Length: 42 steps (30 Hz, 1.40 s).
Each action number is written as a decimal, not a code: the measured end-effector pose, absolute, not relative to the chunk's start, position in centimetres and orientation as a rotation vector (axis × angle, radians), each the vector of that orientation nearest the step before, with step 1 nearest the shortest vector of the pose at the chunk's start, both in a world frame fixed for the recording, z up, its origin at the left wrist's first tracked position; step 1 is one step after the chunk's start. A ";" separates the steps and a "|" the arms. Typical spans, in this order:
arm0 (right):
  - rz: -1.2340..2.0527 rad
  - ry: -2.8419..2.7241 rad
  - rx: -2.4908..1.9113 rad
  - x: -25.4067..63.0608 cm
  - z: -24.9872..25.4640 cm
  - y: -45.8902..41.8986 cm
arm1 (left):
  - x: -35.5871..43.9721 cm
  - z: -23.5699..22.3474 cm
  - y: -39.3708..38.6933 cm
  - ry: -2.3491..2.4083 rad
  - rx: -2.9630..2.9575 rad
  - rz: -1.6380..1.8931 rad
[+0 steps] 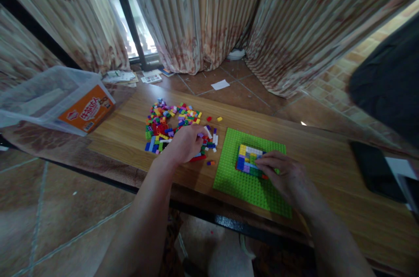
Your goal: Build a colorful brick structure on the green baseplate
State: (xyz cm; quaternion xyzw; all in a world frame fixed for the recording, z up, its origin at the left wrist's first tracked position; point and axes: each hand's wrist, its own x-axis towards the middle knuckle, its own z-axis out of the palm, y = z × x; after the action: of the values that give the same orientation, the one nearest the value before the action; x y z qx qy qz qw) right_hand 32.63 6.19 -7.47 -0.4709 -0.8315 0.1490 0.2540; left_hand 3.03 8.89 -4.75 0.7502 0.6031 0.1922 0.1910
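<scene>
My left hand [186,142] is over a pile of loose toy building bricks [160,115], fingers curled together among the pieces at its right side. A white brick [208,132] lies by its fingertips. Whatever those fingers pinch is hidden. On a green studded baseplate [229,172] sits a low rectangular build of bricks [244,163] in yellow, blue, white, purple and green. My right hand [286,176] reaches to its right side, thumb and fingers pinched together at the top. I cannot make out any piece between them.
A clear plastic box [49,113] with an orange label stands at the table's left end. A dark flat device [376,170] lies at the right beside papers [401,167]. Stray red [208,119] and yellow [219,119] bricks lie behind the pile. Curtains [203,19] hang beyond the wooden table [314,163].
</scene>
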 end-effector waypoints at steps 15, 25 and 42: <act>0.652 -1.883 -1.789 32.5 -6.4 6.5 | 3.0 -4.8 9.0 1.714 2.122 0.520; 0.706 -1.907 -1.836 32.2 -6.1 6.8 | 3.1 -4.5 8.9 1.702 2.106 0.520; 0.799 -1.895 -1.738 32.5 -7.0 7.0 | 2.7 -5.3 9.2 1.668 2.099 0.582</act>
State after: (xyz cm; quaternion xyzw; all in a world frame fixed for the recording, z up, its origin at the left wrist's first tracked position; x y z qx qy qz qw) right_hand 32.47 7.02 -6.97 -0.6292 -0.6861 0.2895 0.2227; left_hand 2.74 9.19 -5.26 0.7499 0.5960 0.2080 0.1977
